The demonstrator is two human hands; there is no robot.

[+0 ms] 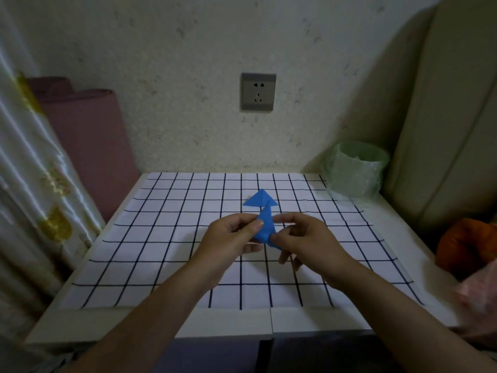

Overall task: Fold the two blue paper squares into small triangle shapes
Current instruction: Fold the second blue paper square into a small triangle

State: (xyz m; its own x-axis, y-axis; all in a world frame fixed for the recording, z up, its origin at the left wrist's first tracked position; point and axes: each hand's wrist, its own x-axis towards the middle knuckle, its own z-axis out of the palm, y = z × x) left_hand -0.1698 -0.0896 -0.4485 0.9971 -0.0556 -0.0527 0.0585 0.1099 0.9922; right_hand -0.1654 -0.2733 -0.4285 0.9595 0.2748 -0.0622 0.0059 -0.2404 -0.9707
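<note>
Over the middle of the checked cloth [161, 238], nearest to me, both hands are raised with the second blue paper [265, 224] between them, clear of the cloth. The left hand [234, 238] has its thumb pressed on the paper's left edge with the fingers curled behind. The right hand [306, 238] pinches the lower right corner between thumb and forefinger, its other fingers hanging loosely curled below.

The paper is already folded to a narrow point that stands up. Working it in the air is the weak spot, I'd say. With nothing flat beneath it, a crease pressed only by the thumbs may run crooked, and the layers may slide apart so the corners stop meeting. If either pinch loosens, the piece could spring open or drop.

Just beyond the hands, toward the cloth's far edge, lies the finished triangle [259, 199], seemingly a little tented. It is close enough that a dropped paper or a hand reaching forward might knock it or flatten it.

At the cloth's far right corner stands a green-lined bin [357, 170], well out of the way. The dim light won't help with matching the edges.
</note>
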